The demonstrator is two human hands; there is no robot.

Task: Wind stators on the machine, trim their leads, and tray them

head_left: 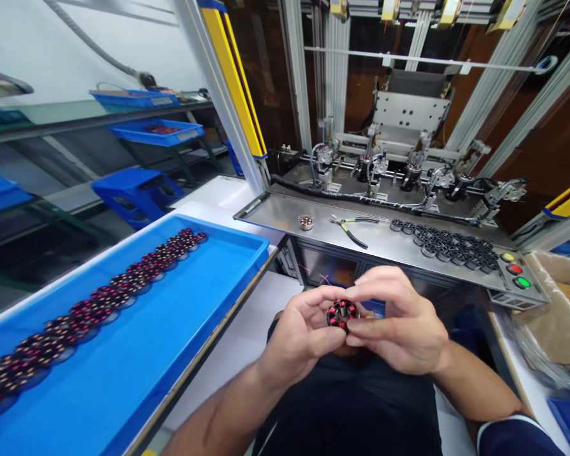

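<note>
Between my two hands, above my lap, is a small round motor stator (342, 315), black with red windings around its ring. My left hand (304, 329) grips its left side with thumb and fingers. From the right, my right hand (401, 320) pinches the same stator, its thumb and fingertips at the rim. Thin reddish wire ends (323, 279) stick up behind the fingers. Part of the stator's edge is covered by my fingertips.
A blue tray (171, 342) at left bears rows of wound stators (118, 288). On the metal ledge lie one stator (306, 221), cutters (351, 229) and many black cores (449, 244). Behind stands a winding machine (399, 158). Buttons (515, 269) and a plastic-lined box (551, 310) are at right.
</note>
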